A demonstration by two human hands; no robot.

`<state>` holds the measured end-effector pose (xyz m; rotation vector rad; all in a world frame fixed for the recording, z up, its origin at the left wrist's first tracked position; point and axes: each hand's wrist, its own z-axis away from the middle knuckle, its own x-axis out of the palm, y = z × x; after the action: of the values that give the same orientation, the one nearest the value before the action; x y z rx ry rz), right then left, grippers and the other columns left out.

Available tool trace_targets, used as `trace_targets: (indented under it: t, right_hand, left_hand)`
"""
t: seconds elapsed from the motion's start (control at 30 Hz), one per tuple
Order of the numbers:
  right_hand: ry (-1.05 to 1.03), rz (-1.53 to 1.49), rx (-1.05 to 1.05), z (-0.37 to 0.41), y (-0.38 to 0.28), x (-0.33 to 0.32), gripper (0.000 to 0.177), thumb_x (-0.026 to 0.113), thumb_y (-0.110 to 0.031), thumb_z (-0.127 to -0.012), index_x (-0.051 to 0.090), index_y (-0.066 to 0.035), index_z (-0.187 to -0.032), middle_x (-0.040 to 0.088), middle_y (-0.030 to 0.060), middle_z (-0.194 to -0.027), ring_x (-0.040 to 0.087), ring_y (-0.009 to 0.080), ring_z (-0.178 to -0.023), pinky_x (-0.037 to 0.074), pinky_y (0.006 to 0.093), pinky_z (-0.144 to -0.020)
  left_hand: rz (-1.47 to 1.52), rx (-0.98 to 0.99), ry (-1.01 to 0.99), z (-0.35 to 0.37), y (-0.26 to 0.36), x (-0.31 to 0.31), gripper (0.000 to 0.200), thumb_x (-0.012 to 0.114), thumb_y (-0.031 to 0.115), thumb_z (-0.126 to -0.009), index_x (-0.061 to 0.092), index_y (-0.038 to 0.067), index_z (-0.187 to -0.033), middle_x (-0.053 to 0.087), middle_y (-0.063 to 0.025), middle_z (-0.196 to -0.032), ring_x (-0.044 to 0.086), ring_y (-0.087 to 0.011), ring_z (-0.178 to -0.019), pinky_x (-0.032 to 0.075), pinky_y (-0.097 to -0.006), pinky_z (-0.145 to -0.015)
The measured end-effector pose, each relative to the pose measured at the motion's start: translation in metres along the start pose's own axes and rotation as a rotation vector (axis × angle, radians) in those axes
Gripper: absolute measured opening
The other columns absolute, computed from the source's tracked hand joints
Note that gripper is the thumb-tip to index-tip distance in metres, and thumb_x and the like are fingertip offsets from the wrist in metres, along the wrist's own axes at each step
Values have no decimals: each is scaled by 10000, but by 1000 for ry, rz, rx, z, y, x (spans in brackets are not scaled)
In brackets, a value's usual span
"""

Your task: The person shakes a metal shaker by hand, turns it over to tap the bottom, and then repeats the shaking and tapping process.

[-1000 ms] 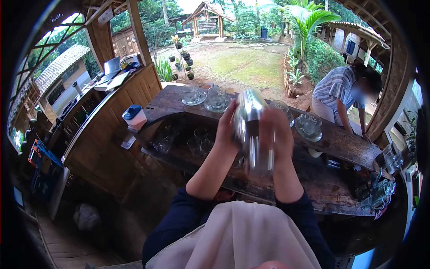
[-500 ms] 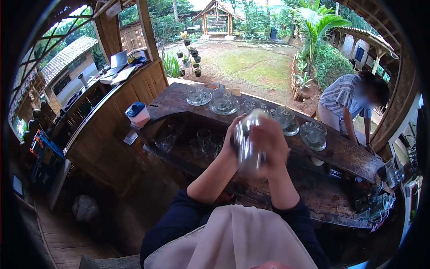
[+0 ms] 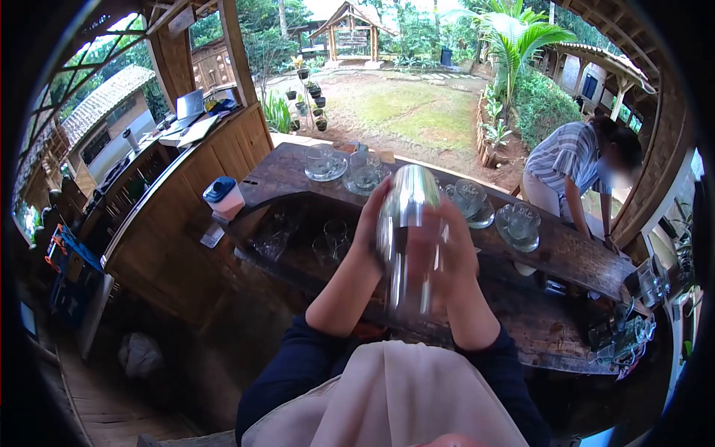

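Note:
A shiny metal cocktail shaker (image 3: 410,231) is held up in front of my chest, its rounded end pointing away and upward. My left hand (image 3: 370,227) is wrapped round its left side. Round the right side closes my right hand (image 3: 456,249), the fingers lying across the metal. Both hands and the shaker are slightly blurred. Behind them, on the dark wooden counter, stand glass cups on saucers: one cup (image 3: 324,162) at the far left, another (image 3: 363,173) beside it, and more glassware (image 3: 518,226) to the right.
Several glasses (image 3: 335,237) stand on the shelf under the counter (image 3: 277,167). A blue-lidded container (image 3: 223,197) sits at its left end. More glassware (image 3: 629,339) is at the right. A person in a striped shirt (image 3: 562,160) bends over the counter's far right side.
Both hands have brought the shaker slightly to the left and nearer the camera, so it looks larger and less smeared. The view has shifted a little. The other person stays bent over.

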<state>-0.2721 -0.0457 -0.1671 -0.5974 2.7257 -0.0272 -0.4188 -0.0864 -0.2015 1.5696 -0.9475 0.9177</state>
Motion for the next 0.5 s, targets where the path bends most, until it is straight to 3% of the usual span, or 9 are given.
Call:
trace_targets:
  t: [0.07, 0.13, 0.2, 0.23, 0.33, 0.37, 0.43, 0.47, 0.5]
  right_hand:
    - [174, -235, 383, -2, 32, 30, 505, 703, -194, -661, 559, 1, -1105, 553, 153, -1150, 514, 339, -1086, 411, 441, -898]
    - [207, -254, 488, -5, 27, 23, 509, 702, -176, -719, 522, 18, -1154, 533, 161, -1171, 509, 313, -1102, 381, 371, -945]
    - [73, -52, 128, -18, -12, 0, 481, 681, -103, -739, 514, 7, -1177, 546, 146, -1150, 547, 253, -1054, 375, 353, -949]
    - [75, -60, 125, -12, -29, 2, 481, 681, -103, -739, 514, 7, -1177, 546, 146, -1150, 547, 253, -1054, 375, 353, -949]
    - [321, -4, -642, 1, -65, 14, 394, 678, -102, -717, 581, -201, -1086, 569, -81, -1098, 558, 88, -1001, 417, 384, -853]
    - [320, -7, -645, 0, -63, 13, 394, 678, -102, -717, 581, -201, -1086, 569, -81, -1098, 558, 88, -1001, 417, 384, -853]
    - [314, -91, -733, -4, -57, 11, 276, 716, -186, -683, 645, -259, -939, 609, -66, -999, 570, 110, -1009, 400, 367, -910]
    - [303, -157, -526, -4, -52, 18, 298, 709, -196, -665, 647, -228, -955, 621, -42, -998, 593, 161, -972, 426, 375, -870]
    - [-82, -237, 37, -9, -51, -3, 371, 709, -225, -639, 634, -181, -999, 625, 10, -1039, 603, 216, -959, 458, 382, -808]
  left_hand:
    - [142, 194, 134, -11, -18, -31, 426, 395, 383, -915, 542, 52, -1139, 628, -98, -974, 632, -215, -850, 535, -386, -725]
    - [183, 132, 404, -10, -20, -40, 432, 360, 351, -916, 546, 20, -1122, 629, -110, -987, 631, -237, -875, 532, -379, -738]
    - [137, 159, -98, 19, -14, -2, 414, 385, 321, -906, 534, 10, -1136, 620, -136, -1033, 620, -250, -934, 518, -387, -794]
    - [-30, 19, 30, 29, 3, 17, 405, 408, 297, -903, 529, -17, -1130, 611, -165, -1057, 604, -256, -985, 498, -391, -848]
    - [-181, 365, -461, 60, -19, 39, 662, 567, 344, -854, 274, 47, -1368, 427, -233, -1265, 500, -370, -1115, 521, -434, -820]
    - [-288, 620, -837, 43, -20, 40, 785, 599, 401, -824, 197, 51, -1401, 389, -225, -1305, 461, -418, -1148, 498, -484, -853]
    - [-253, 517, -626, 47, -21, 29, 661, 595, 366, -836, 284, 87, -1348, 447, -214, -1249, 508, -394, -1085, 497, -483, -847]
    - [-218, 410, -415, 50, -21, 18, 541, 591, 331, -847, 371, 123, -1296, 505, -204, -1193, 555, -370, -1023, 495, -481, -840]
    - [38, 138, -74, 43, -10, -15, 488, 537, 376, -860, 436, 73, -1229, 558, -163, -1118, 598, -280, -955, 515, -400, -801]
